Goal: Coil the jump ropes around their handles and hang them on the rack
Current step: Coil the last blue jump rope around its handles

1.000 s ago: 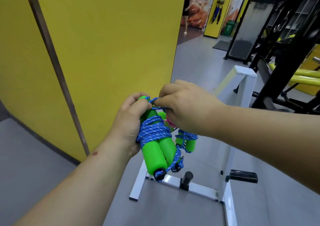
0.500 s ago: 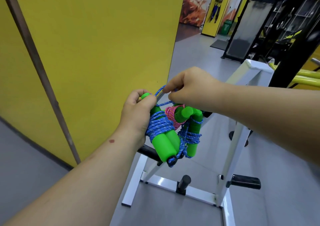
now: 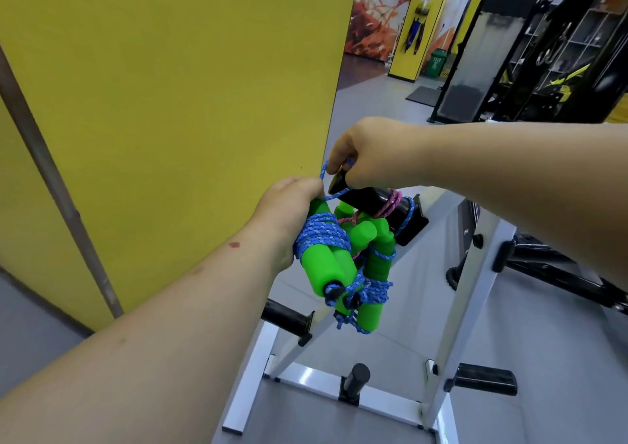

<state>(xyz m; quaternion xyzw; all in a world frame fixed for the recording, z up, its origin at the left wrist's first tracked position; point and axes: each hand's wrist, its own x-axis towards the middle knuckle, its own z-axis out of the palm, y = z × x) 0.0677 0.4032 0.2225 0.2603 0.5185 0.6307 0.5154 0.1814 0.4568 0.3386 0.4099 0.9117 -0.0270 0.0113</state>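
Rope bundle [image 3: 326, 256], head view: two green foam handles wrapped in blue cord, held at about 6 o'clock from the black peg [image 3: 370, 202] of the white rack [image 3: 452, 338]. Left hand [image 3: 289, 212] has its fingers curled round the upper end of the handles. Right hand [image 3: 367, 158], at 12 o'clock from the peg tip, pinches a free blue loop [image 3: 334, 185] between thumb and fingers; the loop sits right at the peg's near end, and whether it is fully over the tip I cannot tell.

Handling, as judgement: light; foam handles soft, grippy, squeeze a little; cord limp, so the loop holds no shape and must be kept spread by the fingers. Best hold: the handles for weight, the loop top for steering.

Long axis of handles runs from 11 o'clock down to 5 o'clock, cord-end caps pointing down toward the camera. Peg points toward 10 o'clock.

Other bundles [image 3: 373, 256] with pink and blue cord already hang on the same peg, touching the held one.

Only the one view.
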